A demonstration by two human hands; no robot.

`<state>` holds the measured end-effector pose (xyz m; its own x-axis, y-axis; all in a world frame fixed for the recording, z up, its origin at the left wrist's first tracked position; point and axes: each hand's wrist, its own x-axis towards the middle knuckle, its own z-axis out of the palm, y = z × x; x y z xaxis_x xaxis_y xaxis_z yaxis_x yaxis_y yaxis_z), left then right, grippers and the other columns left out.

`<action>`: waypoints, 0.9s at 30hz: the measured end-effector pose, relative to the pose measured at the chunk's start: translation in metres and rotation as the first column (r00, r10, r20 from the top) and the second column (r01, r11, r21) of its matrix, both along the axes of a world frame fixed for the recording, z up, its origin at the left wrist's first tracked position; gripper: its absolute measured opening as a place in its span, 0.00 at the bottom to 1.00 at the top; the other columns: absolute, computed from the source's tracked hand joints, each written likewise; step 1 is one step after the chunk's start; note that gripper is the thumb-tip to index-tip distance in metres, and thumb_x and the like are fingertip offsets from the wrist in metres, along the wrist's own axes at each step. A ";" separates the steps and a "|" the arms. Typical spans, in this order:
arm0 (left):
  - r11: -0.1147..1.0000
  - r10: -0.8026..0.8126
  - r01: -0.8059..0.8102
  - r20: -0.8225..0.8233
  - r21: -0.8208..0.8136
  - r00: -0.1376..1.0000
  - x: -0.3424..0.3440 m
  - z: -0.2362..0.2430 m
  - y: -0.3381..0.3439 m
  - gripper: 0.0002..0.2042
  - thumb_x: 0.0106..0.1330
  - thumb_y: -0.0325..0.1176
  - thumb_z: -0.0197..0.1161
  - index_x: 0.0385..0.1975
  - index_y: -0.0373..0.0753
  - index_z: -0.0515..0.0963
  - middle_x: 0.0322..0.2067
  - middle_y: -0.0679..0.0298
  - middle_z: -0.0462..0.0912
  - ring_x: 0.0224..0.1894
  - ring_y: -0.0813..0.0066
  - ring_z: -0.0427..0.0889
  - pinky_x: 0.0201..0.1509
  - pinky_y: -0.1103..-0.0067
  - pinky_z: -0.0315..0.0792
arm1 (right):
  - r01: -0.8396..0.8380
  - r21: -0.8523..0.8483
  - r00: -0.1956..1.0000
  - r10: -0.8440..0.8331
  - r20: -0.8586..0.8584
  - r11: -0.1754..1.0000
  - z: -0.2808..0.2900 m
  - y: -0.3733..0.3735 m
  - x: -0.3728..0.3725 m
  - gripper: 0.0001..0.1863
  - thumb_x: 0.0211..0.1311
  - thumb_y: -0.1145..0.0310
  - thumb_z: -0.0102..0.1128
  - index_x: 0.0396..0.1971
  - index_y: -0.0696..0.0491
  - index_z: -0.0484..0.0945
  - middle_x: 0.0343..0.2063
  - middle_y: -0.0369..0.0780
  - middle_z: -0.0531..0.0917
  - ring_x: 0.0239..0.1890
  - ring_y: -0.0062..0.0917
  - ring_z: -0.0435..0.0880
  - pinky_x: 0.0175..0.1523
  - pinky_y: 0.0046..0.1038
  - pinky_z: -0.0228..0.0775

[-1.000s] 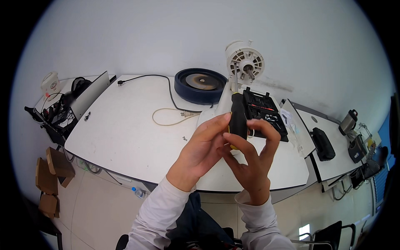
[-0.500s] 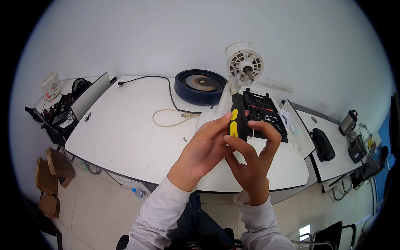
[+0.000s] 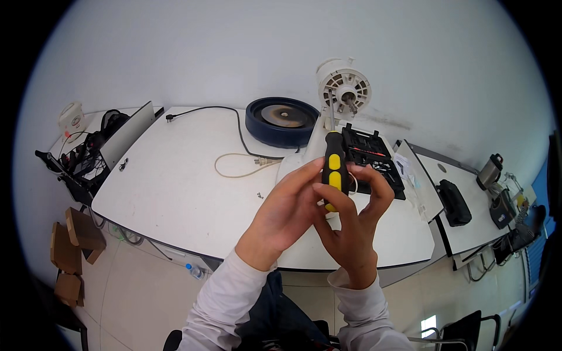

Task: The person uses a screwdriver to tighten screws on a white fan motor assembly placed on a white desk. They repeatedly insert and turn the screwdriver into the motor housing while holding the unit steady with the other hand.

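Between my two hands is a black and yellow screwdriver (image 3: pixel 335 167), its shaft pointing up at the slotted front of a white fan motor housing (image 3: pixel 344 88). The tip meets the housing near its left side; what it touches there is too small to tell. My left hand (image 3: pixel 287 205) grips the handle from the left, thumb along its side. From the right, my right hand (image 3: pixel 354 225) pinches the lower handle with its fingertips. The motor sits on a white stand (image 3: pixel 314 143), partly hidden behind my hands.
An open black tool case (image 3: pixel 374 155) lies right of the stand. A round dark blue appliance (image 3: pixel 280 136) with a cord stands at the back. A beige plug cable (image 3: pixel 234 174) and small screws (image 3: pixel 260 195) lie on the white table (image 3: pixel 175 193). Cardboard boxes (image 3: pixel 65 245) stand on the floor at left.
The screwdriver handle has turned about its long axis, so its yellow patches now face me more. My right fingers have shifted slightly on it; the motor and table items stay put.
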<state>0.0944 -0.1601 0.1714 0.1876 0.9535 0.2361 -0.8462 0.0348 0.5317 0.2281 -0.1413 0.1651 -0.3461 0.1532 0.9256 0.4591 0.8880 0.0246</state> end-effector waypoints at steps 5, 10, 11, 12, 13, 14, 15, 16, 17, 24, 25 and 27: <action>1.000 0.009 -0.008 -0.036 0.021 0.999 0.001 0.001 0.002 0.19 0.71 0.38 0.49 0.57 0.34 0.68 0.49 0.60 0.77 0.45 0.70 0.77 0.52 0.72 0.70 | -0.023 0.025 0.999 0.024 -0.040 0.999 0.004 0.004 0.003 0.23 0.42 0.78 0.70 0.41 0.44 0.78 0.45 0.38 0.70 0.48 0.33 0.74 0.59 0.44 0.63; 0.990 0.130 -0.123 -0.114 0.062 0.985 0.003 0.009 -0.003 0.18 0.70 0.36 0.51 0.56 0.36 0.69 0.48 0.59 0.77 0.46 0.70 0.78 0.54 0.72 0.70 | -0.074 0.040 0.995 0.076 -0.066 0.996 0.004 0.005 0.002 0.20 0.46 0.78 0.66 0.41 0.44 0.81 0.50 0.38 0.75 0.53 0.33 0.75 0.58 0.42 0.63; 0.992 0.109 -0.103 -0.088 0.069 0.990 0.003 0.008 -0.003 0.18 0.70 0.35 0.51 0.56 0.35 0.69 0.49 0.59 0.77 0.48 0.69 0.77 0.55 0.71 0.70 | -0.057 0.042 0.997 0.059 -0.041 0.997 0.005 0.004 0.003 0.20 0.46 0.79 0.65 0.41 0.44 0.81 0.52 0.40 0.74 0.54 0.35 0.74 0.58 0.40 0.63; 0.994 0.088 -0.083 -0.062 0.077 0.994 0.003 0.007 -0.002 0.18 0.70 0.35 0.51 0.57 0.35 0.69 0.49 0.58 0.76 0.49 0.68 0.77 0.57 0.70 0.70 | -0.075 0.031 0.994 0.077 -0.075 0.997 0.004 0.004 0.002 0.20 0.46 0.79 0.65 0.42 0.44 0.81 0.52 0.40 0.73 0.54 0.35 0.73 0.58 0.39 0.64; 0.994 0.066 -0.063 -0.037 0.086 0.997 0.002 0.006 -0.002 0.18 0.70 0.34 0.50 0.57 0.34 0.68 0.49 0.57 0.76 0.51 0.67 0.76 0.58 0.69 0.69 | -0.093 0.019 0.990 0.095 -0.109 0.995 0.002 0.004 0.000 0.21 0.46 0.79 0.65 0.42 0.44 0.81 0.51 0.41 0.73 0.54 0.35 0.73 0.57 0.38 0.64; 0.996 0.038 -0.037 -0.013 0.078 0.999 0.001 0.006 -0.002 0.18 0.71 0.35 0.50 0.57 0.34 0.68 0.50 0.57 0.76 0.51 0.67 0.76 0.58 0.68 0.69 | -0.114 0.008 0.983 0.114 -0.141 0.993 0.001 0.005 -0.002 0.21 0.46 0.79 0.65 0.42 0.43 0.81 0.51 0.41 0.72 0.54 0.36 0.72 0.57 0.37 0.65; 0.997 0.011 -0.011 0.011 0.070 1.000 0.000 0.006 -0.002 0.18 0.71 0.35 0.49 0.57 0.33 0.68 0.50 0.56 0.76 0.52 0.67 0.76 0.59 0.66 0.69 | -0.098 0.022 0.984 0.100 -0.150 0.995 0.000 0.004 -0.003 0.21 0.44 0.81 0.64 0.41 0.44 0.80 0.50 0.42 0.71 0.55 0.35 0.70 0.58 0.38 0.64; 0.998 -0.017 0.015 0.035 0.063 0.999 0.000 0.007 -0.002 0.18 0.71 0.35 0.49 0.57 0.33 0.67 0.50 0.56 0.76 0.53 0.66 0.75 0.59 0.65 0.69 | -0.082 0.036 0.984 0.086 -0.158 0.996 0.000 0.003 -0.003 0.21 0.43 0.82 0.63 0.40 0.45 0.80 0.49 0.43 0.69 0.56 0.35 0.69 0.59 0.38 0.63; 0.998 -0.028 0.025 0.054 0.050 0.998 0.000 0.007 -0.001 0.18 0.71 0.35 0.48 0.57 0.33 0.67 0.51 0.55 0.75 0.53 0.66 0.75 0.59 0.65 0.69 | -0.064 0.049 0.983 0.071 -0.167 0.997 -0.001 0.003 -0.004 0.22 0.42 0.84 0.61 0.39 0.45 0.79 0.49 0.43 0.67 0.56 0.34 0.67 0.60 0.38 0.62; 0.999 0.048 -0.048 -0.014 -0.022 0.999 0.005 0.010 -0.004 0.20 0.72 0.41 0.47 0.57 0.36 0.68 0.50 0.61 0.76 0.51 0.75 0.74 0.55 0.74 0.67 | -0.030 -0.024 0.997 0.029 -0.068 0.999 -0.001 0.009 -0.001 0.22 0.42 0.70 0.70 0.43 0.40 0.81 0.41 0.34 0.73 0.45 0.30 0.75 0.59 0.46 0.60; 0.997 0.070 -0.072 -0.046 -0.036 0.996 0.005 0.010 -0.004 0.20 0.72 0.43 0.48 0.57 0.37 0.69 0.48 0.63 0.77 0.51 0.79 0.74 0.54 0.78 0.66 | -0.029 -0.020 0.997 0.027 -0.068 0.999 -0.001 0.009 -0.001 0.22 0.42 0.70 0.70 0.43 0.40 0.81 0.40 0.34 0.74 0.43 0.29 0.76 0.59 0.45 0.60; 0.995 0.085 -0.088 -0.072 -0.037 0.994 0.004 0.011 -0.004 0.19 0.72 0.41 0.48 0.56 0.36 0.69 0.51 0.62 0.76 0.48 0.74 0.75 0.54 0.72 0.69 | -0.034 0.001 0.997 0.034 -0.062 0.999 -0.003 0.010 -0.001 0.25 0.38 0.75 0.71 0.42 0.44 0.79 0.42 0.36 0.74 0.46 0.31 0.77 0.60 0.45 0.61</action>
<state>0.0984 -0.1643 0.1826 0.1185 0.9752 0.1867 -0.8076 -0.0148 0.5896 0.2271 -0.1316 0.1621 -0.2929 0.1428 0.9454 0.4292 0.9032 -0.0035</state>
